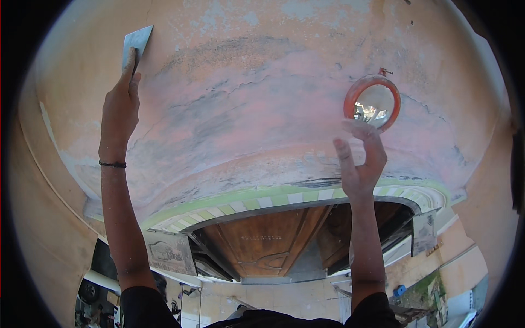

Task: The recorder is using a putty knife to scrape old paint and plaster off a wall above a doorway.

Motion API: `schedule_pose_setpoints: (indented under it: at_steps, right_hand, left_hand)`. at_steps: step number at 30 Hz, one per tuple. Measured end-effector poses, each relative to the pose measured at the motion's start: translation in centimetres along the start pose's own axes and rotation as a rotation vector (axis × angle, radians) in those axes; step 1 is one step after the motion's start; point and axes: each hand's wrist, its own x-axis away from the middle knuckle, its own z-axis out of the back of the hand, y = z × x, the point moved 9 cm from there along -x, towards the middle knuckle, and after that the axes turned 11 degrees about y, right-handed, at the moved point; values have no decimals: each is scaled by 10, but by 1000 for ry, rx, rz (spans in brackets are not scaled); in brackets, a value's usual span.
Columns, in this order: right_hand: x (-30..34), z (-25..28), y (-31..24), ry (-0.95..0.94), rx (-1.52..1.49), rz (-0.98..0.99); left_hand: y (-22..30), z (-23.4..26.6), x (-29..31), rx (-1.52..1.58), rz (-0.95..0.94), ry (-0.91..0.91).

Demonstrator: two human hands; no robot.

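My left hand (119, 112) is raised at the upper left, wrapped round a putty knife (138, 41). One finger lies along its wide metal blade, and the blade points up against the wall; its handle is hidden in the hand. In front of the wall, my right hand (363, 164) is raised with thumb and fingers apart in a C shape, holding nothing that I can see. Just beyond its fingertips is a round mirror-like disc (378, 97) with a red rim. Whether the fingers touch the rim, I cannot tell. Patchy pink and grey filler covers the plaster wall (235, 117).
Below the wall patch curves an arch trim (243, 205) in green and white. Wooden doors (268, 240) stand beneath it. Far down is a paved floor (219, 303), with a blue object (400, 290) at the right and a vehicle wheel (89, 291) at lower left.
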Motion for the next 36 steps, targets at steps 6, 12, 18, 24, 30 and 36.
schedule_pose_setpoints:
  at_steps: [6, 12, 18, 24, 30, 36]
  right_hand:
    - [-117, 22, 100, 313, 563, -146]
    - [-124, 26, 123, 392, 484, 30]
    - [-124, 17, 125, 317, 484, 67]
    - [-122, 16, 141, 275, 478, 10]
    - [-126, 19, 141, 276, 473, 23]
    - [-120, 15, 133, 286, 416, 43]
  left_hand:
    - [-49, -12, 61, 34, -154, -67]
    - [-6, 15, 25, -98, -46, -160]
    - [-37, 2, 49, -50, -139, -51]
    - [-2, 16, 0, -2, -53, -53]
    - [-15, 4, 31, -9, -57, -66]
    - [-2, 10, 7, 7, -1, -2]
